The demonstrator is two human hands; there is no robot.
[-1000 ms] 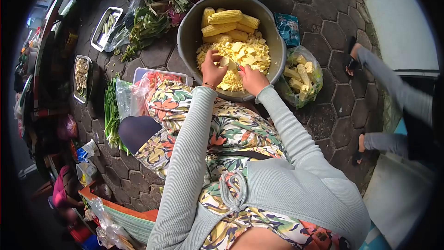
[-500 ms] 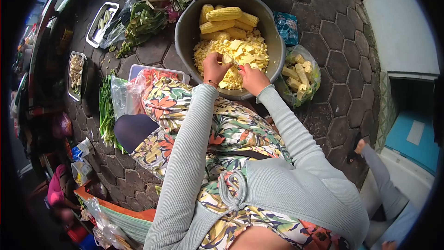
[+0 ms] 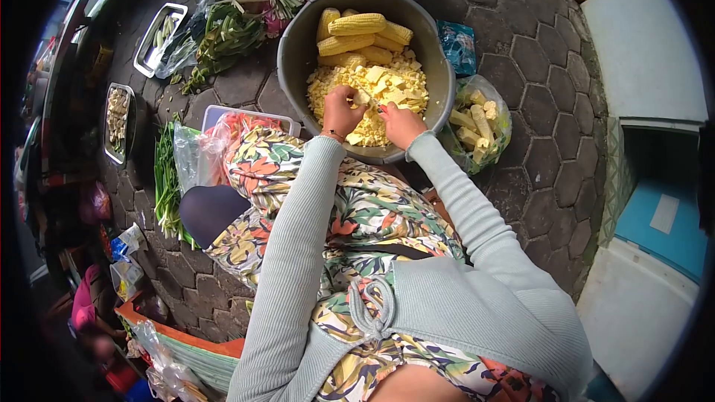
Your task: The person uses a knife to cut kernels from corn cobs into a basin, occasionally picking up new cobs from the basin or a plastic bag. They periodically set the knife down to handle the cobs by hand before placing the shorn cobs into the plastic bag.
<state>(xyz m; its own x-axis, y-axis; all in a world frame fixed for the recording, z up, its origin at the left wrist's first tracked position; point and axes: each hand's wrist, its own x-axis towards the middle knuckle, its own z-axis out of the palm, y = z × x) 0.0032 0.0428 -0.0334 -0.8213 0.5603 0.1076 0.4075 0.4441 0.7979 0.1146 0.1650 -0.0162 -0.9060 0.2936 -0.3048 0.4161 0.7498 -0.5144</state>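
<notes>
Over a grey basin (image 3: 298,52) of cut corn, the left hand (image 3: 339,113) closes its grip on a pale cob piece (image 3: 363,97). Just right of that grip, the right hand (image 3: 402,124) is curled around what looks like a small knife, its blade too blurred to confirm. Whole cobs (image 3: 357,24) lie beyond both grips; a bag of stripped cobs (image 3: 477,123) sits further right.
</notes>
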